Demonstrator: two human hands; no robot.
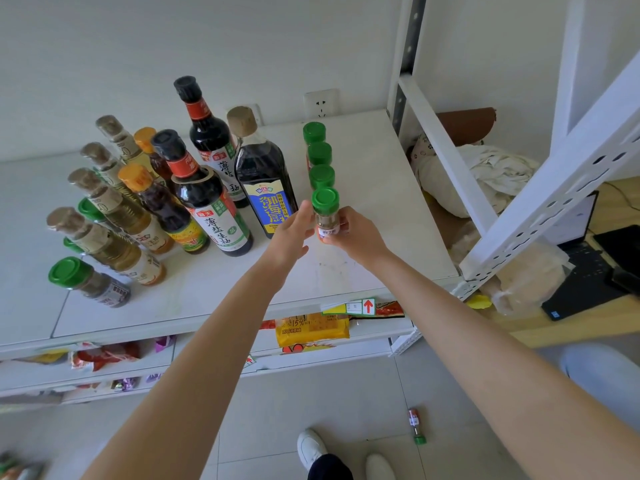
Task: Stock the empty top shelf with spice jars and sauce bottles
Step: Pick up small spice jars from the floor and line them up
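Green-capped jars [86, 282] and sauce bottles [207, 202] already crowded the top shelf [207, 299], so stocking looked well advanced. The left hand [290, 232] hovered, fingers relaxed, beside the spice jar [327, 216], which stood upright, cap up, fronting a row [319, 154] of three. The right hand [351, 235] gripped its base. One fallen jar [416, 425] lay on the floor, unshelved.

Looks like a small shop: white slotted metal shelving [540, 202], a price tag [360, 306] on its near edge, snack packets [311, 329] below.
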